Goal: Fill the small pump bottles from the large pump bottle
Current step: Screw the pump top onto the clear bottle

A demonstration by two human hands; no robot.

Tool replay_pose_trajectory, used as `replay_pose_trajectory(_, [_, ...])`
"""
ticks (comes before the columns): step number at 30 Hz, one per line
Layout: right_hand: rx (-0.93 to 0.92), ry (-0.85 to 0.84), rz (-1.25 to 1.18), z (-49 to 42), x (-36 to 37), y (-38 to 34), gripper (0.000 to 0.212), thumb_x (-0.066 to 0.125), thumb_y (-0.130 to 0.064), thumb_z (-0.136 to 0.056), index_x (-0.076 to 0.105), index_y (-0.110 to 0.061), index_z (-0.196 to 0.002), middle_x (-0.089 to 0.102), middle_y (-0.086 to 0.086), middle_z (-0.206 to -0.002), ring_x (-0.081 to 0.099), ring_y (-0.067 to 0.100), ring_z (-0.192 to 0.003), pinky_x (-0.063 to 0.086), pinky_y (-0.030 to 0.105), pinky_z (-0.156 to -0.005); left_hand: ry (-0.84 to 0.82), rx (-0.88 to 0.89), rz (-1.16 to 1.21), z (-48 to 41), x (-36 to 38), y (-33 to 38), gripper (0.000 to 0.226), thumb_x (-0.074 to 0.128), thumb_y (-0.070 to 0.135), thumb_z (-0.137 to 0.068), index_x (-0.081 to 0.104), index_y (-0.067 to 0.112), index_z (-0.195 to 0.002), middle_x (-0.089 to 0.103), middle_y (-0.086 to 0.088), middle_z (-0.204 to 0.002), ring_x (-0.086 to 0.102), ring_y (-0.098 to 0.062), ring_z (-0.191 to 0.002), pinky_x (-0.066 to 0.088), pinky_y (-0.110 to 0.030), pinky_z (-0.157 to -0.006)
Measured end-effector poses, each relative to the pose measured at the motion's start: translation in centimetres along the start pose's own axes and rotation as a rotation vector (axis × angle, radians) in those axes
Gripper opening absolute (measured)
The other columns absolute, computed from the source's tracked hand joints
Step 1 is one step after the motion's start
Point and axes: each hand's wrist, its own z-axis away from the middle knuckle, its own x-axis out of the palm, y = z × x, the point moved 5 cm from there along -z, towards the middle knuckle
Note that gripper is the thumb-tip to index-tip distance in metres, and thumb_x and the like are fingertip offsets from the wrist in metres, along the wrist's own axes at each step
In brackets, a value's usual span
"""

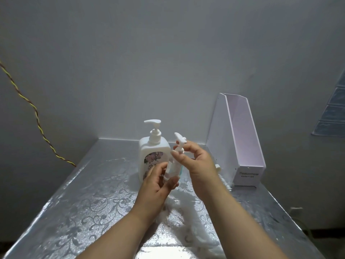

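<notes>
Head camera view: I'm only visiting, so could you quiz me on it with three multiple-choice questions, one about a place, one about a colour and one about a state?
1. Where does the large pump bottle stand?
A. On the floor
B. On the table
C. On a shelf

2. What colour is its pump head?
A. White
B. Red
C. Black

3. What is the right hand doing?
A. Lying flat
B. Pinching the small bottle's pump
C. Hanging idle

Answers:
1 B, it stands upright on the patterned tabletop.
2 A, head and body are both white.
3 B, its fingertips close on the pump while the left hand holds the small bottle.

Small pump bottle (174,169) in both hands (158,186) (199,163)
</notes>
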Motion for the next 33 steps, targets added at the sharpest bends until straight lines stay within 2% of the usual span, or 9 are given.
replay_pose_trajectory(3, [0.016, 0.057, 0.066, 0.10, 0.10, 0.31, 0.038, 0.084, -0.018, -0.065, 0.055, -0.018, -0.089, 0.059, 0.004, -0.109, 0.061, 0.020, -0.099, 0.050, 0.030, -0.086, -0.005, 0.016, -0.021, 0.01, 0.02, -0.06, 0.055, 0.059, 0.074, -0.071, 0.055, 0.041, -0.115, 0.059, 0.005, -0.114, 0.069, -0.013, -0.091, 0.056, -0.044, -0.084])
replay_pose_trajectory(6, [0.022, -0.024, 0.090, 0.33, 0.36, 0.34, 0.054, 0.083, -0.040, -0.053, 0.061, -0.026, -0.100, 0.053, 0.008, -0.125, 0.051, 0.023, -0.123, 0.043, 0.040, -0.104, -0.019, 0.010, -0.005, 0.08, 0.00, 0.12, 0.054, 0.058, 0.070, -0.073, 0.053, 0.041, -0.119, 0.059, -0.002, -0.120, 0.069, -0.010, -0.092, 0.057, -0.041, -0.085])
replay_pose_trajectory(11, [-0.015, -0.101, -0.026, 0.40, 0.16, -0.15, 0.020, 0.075, -0.007, -0.073, 0.070, -0.017, -0.090, 0.064, -0.005, -0.109, 0.062, 0.010, -0.102, 0.044, 0.037, -0.100, -0.013, 0.000, 0.016, 0.14, 0.03, 0.17, 0.064, 0.060, 0.075, -0.069, 0.054, 0.036, -0.119, 0.058, -0.003, -0.117, 0.070, -0.011, -0.090, 0.057, -0.041, -0.084])
replay_pose_trajectory(15, [0.042, -0.011, -0.055, 0.47, 0.25, -0.05, 0.045, 0.077, 0.003, -0.071, 0.058, -0.009, -0.109, 0.066, -0.003, -0.092, 0.067, 0.004, -0.077, 0.055, 0.017, -0.067, -0.029, 0.014, -0.018, 0.22, 0.18, 0.58, 0.065, 0.058, 0.073, -0.070, 0.055, 0.032, -0.120, 0.058, 0.002, -0.117, 0.070, -0.009, -0.088, 0.057, -0.040, -0.084])
replay_pose_trajectory(17, [0.061, -0.058, -0.070, 0.48, 0.28, 0.06, 0.058, 0.081, -0.010, -0.066, 0.057, -0.015, -0.119, 0.064, -0.003, -0.107, 0.065, 0.004, -0.089, 0.052, 0.018, -0.074, -0.027, 0.009, 0.004, 0.29, 0.19, 0.67, 0.057, 0.059, 0.068, -0.072, 0.054, 0.035, -0.119, 0.058, 0.000, -0.117, 0.070, -0.009, -0.088, 0.057, -0.038, -0.084])
replay_pose_trajectory(22, [0.014, -0.049, -0.063, 0.18, 0.22, -0.29, 0.015, 0.077, -0.008, -0.073, 0.070, -0.019, -0.081, 0.061, 0.001, -0.128, 0.059, 0.004, -0.109, 0.045, 0.023, -0.086, -0.019, -0.012, 0.048, 0.09, 0.08, 0.14, 0.063, 0.061, 0.074, -0.068, 0.055, 0.035, -0.117, 0.060, -0.004, -0.115, 0.071, -0.014, -0.089, 0.056, -0.043, -0.085])
replay_pose_trajectory(25, [-0.019, 0.005, 0.032, -0.04, 0.07, 0.11, 0.036, 0.085, -0.018, -0.060, 0.059, -0.022, -0.084, 0.057, 0.007, -0.128, 0.057, 0.020, -0.115, 0.050, 0.033, -0.088, -0.029, -0.004, 0.046, 0.09, 0.25, 0.22, 0.068, 0.061, 0.075, -0.068, 0.055, 0.032, -0.119, 0.059, -0.003, -0.116, 0.070, -0.014, -0.090, 0.056, -0.044, -0.085])
replay_pose_trajectory(28, [0.017, -0.096, 0.046, -0.07, 0.15, -0.13, 0.067, 0.083, -0.034, -0.048, 0.059, -0.032, -0.110, 0.043, -0.005, -0.141, 0.043, 0.011, -0.129, 0.045, 0.023, -0.089, -0.038, -0.006, 0.036, 0.17, 0.26, 0.27, 0.067, 0.058, 0.077, -0.068, 0.054, 0.035, -0.120, 0.059, -0.002, -0.117, 0.070, -0.014, -0.089, 0.056, -0.043, -0.086])
replay_pose_trajectory(33, [0.002, -0.146, 0.039, -0.32, -0.50, -0.57, 0.029, 0.078, -0.010, -0.065, 0.068, -0.005, -0.092, 0.056, -0.005, -0.134, 0.056, 0.015, -0.121, 0.045, 0.031, -0.098, -0.059, -0.024, 0.068, 0.10, 0.40, 0.10, 0.058, 0.063, 0.070, -0.071, 0.056, 0.034, -0.116, 0.065, 0.005, -0.107, 0.070, -0.016, -0.090, 0.056, -0.044, -0.085])
